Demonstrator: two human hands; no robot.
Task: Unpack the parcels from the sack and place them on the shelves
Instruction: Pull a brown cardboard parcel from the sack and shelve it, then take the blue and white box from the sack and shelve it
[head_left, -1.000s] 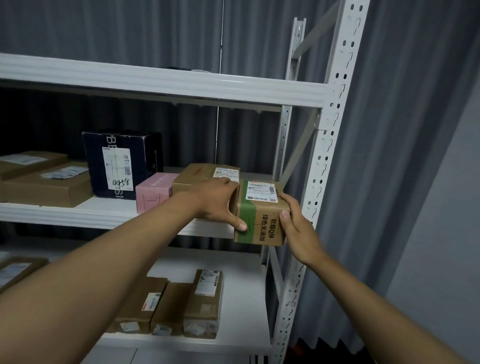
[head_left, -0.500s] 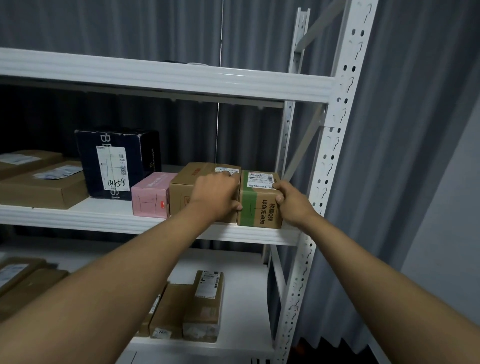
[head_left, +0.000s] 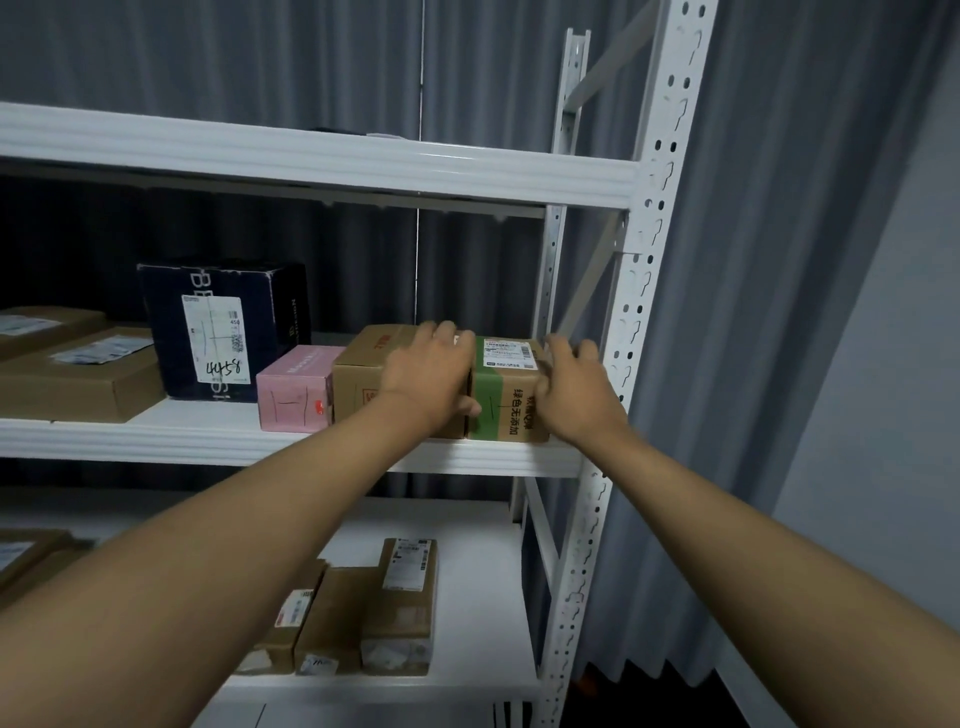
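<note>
A green-banded cardboard parcel (head_left: 511, 397) is gripped by the left hand (head_left: 428, 376) and right hand (head_left: 574, 387) on a white metal shelf (head_left: 208, 439), gray curtains (head_left: 779, 312) behind.

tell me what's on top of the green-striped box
A white label lies on the green-striped box. The right hand covers its right edge, so anything beneath there stays hidden.
</note>
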